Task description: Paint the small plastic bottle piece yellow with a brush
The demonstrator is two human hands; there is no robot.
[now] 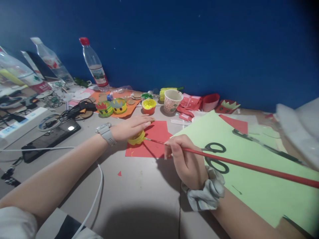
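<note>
My left hand (133,127), a watch on its wrist, lies over a small yellow-painted cap (136,138) and holds it down on a red sheet of paper (153,141). My right hand (185,159), with a grey scrunchie on the wrist, is closed on a long red paintbrush (239,163). The brush tip touches the side of the yellow cap.
A small dish of yellow paint (149,106), a paper cup (172,101), black scissors (216,156) on a light green sheet (259,172), painted caps (111,107) on orange paper, a water bottle (94,64), a glue gun (83,107), a phone (51,139) and a white cable (96,196).
</note>
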